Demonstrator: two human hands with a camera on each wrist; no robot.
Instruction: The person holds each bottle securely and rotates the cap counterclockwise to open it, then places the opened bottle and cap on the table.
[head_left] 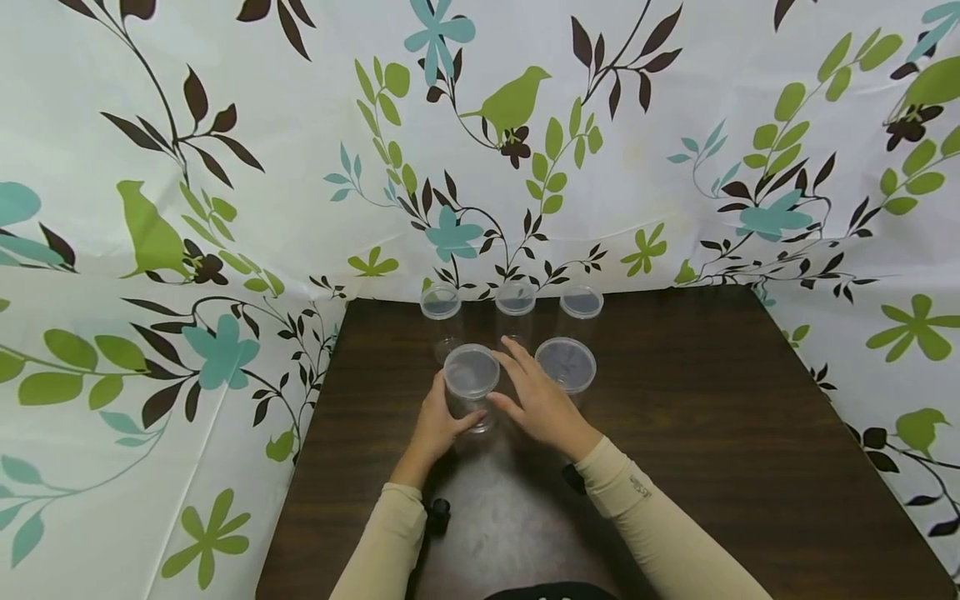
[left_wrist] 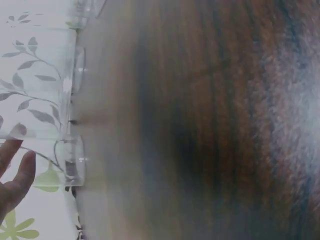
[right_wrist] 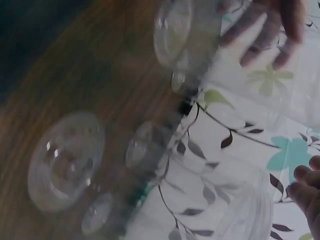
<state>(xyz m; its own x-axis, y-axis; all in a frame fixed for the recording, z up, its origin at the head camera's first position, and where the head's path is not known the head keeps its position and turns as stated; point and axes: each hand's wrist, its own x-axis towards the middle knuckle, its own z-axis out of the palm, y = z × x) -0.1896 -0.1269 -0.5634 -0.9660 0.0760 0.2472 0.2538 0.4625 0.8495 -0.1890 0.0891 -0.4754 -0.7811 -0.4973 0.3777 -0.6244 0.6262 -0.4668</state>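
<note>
In the head view my left hand point(head_left: 438, 425) grips a clear round plastic container point(head_left: 471, 371), fingers on its left side and thumb across its near side. The container is upright, at or just above the tabletop. My right hand point(head_left: 543, 408) reaches in from the right with fingers extended and slightly spread. It lies between that container and a second clear container point(head_left: 567, 364); whether it touches either is unclear. Fingers point(left_wrist: 22, 172) of my left hand show against clear plastic in the left wrist view. Container bases point(right_wrist: 67, 162) appear blurred in the right wrist view.
A back row of three similar clear containers, left point(head_left: 441, 302), middle point(head_left: 515, 297) and right point(head_left: 581, 302), stands near the far edge of the dark wooden table point(head_left: 712, 417). Behind it hangs a white curtain point(head_left: 285, 208) printed with birds, leaves and flowers.
</note>
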